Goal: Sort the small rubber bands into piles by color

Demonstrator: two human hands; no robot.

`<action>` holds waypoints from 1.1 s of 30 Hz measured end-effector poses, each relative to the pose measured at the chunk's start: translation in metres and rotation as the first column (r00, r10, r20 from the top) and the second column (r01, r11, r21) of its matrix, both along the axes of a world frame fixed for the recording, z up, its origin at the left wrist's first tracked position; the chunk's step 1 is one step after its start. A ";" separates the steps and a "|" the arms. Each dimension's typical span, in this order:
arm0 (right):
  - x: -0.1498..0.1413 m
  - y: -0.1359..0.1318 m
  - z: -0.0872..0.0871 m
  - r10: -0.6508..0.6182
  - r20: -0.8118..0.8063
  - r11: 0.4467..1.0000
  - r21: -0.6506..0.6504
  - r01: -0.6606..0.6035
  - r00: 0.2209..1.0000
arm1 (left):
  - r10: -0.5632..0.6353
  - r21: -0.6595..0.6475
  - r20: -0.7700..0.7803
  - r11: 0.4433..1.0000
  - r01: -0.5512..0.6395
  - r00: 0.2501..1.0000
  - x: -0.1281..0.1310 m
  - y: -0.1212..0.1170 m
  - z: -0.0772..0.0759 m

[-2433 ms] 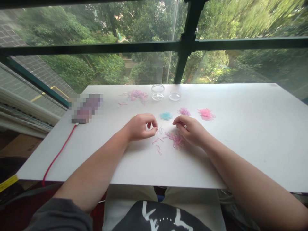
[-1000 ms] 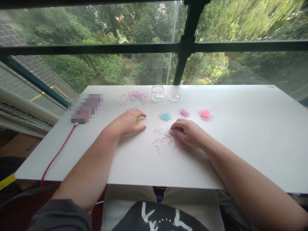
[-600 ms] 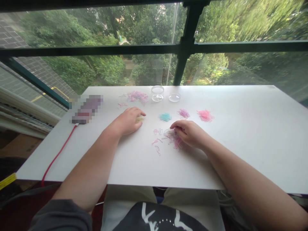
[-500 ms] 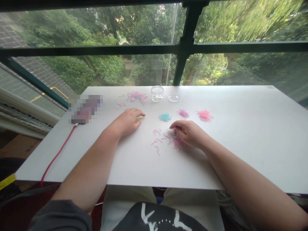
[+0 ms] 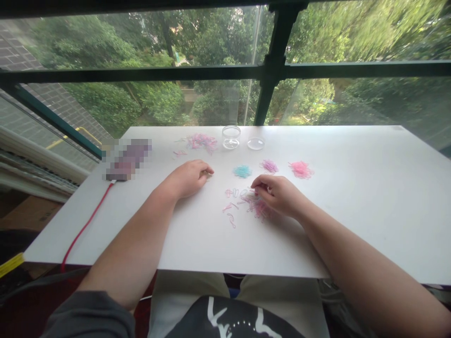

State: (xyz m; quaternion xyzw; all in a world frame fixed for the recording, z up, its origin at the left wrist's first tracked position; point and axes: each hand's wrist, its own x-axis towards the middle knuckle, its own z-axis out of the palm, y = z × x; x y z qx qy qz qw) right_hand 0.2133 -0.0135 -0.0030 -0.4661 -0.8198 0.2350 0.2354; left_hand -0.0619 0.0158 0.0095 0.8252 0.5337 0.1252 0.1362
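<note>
My right hand [image 5: 276,195] is over a loose pile of mostly pink and clear small loops [image 5: 260,209], which look like little elastic bands. Its thumb and forefinger are pinched together at the pile's far edge, with a bit of pink showing between them; the exact piece is too small to tell. My left hand [image 5: 193,178] rests on the table to the left, its fingers curled in against the thumb. What lies under or in it is hidden. Just beyond the hands sit sorted piles: turquoise bands [image 5: 242,171], purple bands [image 5: 269,165] and pink bands [image 5: 301,169].
At the back of the white table [image 5: 352,211] stand a clear jar [image 5: 231,138] and its round lid [image 5: 255,143]. A mixed pile of bands [image 5: 202,142] lies left of the jar. A blurred-out phone [image 5: 128,159] with a red cable [image 5: 88,220] lies at the left.
My left thumb and fingers have drawn together, and the yellowish pile that showed between them is now out of sight. My right hand stays pinched at the loose pile, barely moved.
</note>
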 end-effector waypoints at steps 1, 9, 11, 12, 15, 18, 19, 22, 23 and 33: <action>0.000 0.000 0.000 0.000 -0.002 1.000 0.001 0.000 1.000 | -0.002 0.013 0.008 1.000 0.002 1.000 0.001 0.000 0.001; -0.003 -0.002 0.000 0.064 -0.073 0.997 0.055 -0.060 0.995 | -0.154 0.193 0.265 0.976 0.104 0.952 0.029 -0.013 0.001; -0.005 -0.003 0.000 0.085 -0.111 0.995 0.052 -0.079 0.990 | -0.230 0.158 0.307 0.969 0.189 0.923 0.040 -0.020 -0.002; -0.006 -0.004 -0.001 0.092 -0.127 0.995 0.048 -0.087 0.988 | -0.256 0.121 0.321 0.966 0.229 0.912 0.045 -0.022 -0.003; -0.010 -0.005 -0.001 0.107 -0.164 0.994 0.052 -0.100 0.981 | -0.320 0.050 0.351 0.945 0.323 0.880 0.055 -0.026 -0.008; -0.012 -0.006 -0.002 0.119 -0.187 0.992 0.069 -0.108 0.975 | -0.323 0.052 0.369 0.943 0.328 0.871 0.057 -0.026 -0.011; -0.012 -0.006 -0.003 0.122 -0.190 0.991 0.070 -0.110 0.974 | -0.313 0.059 0.375 0.948 0.314 0.873 0.056 -0.025 -0.011; -0.013 -0.006 -0.003 0.128 -0.191 0.991 0.070 -0.117 0.973 | -0.295 0.087 0.380 0.955 0.283 0.877 0.054 -0.024 -0.011; -0.013 -0.006 -0.002 0.131 -0.191 0.990 0.071 -0.120 0.973 | -0.297 0.097 0.379 0.955 0.282 0.877 0.054 -0.024 -0.011; -0.008 -0.006 0.000 0.118 -0.178 0.991 0.079 -0.105 0.977 | -0.281 0.096 0.387 0.959 0.265 0.878 0.052 -0.025 -0.008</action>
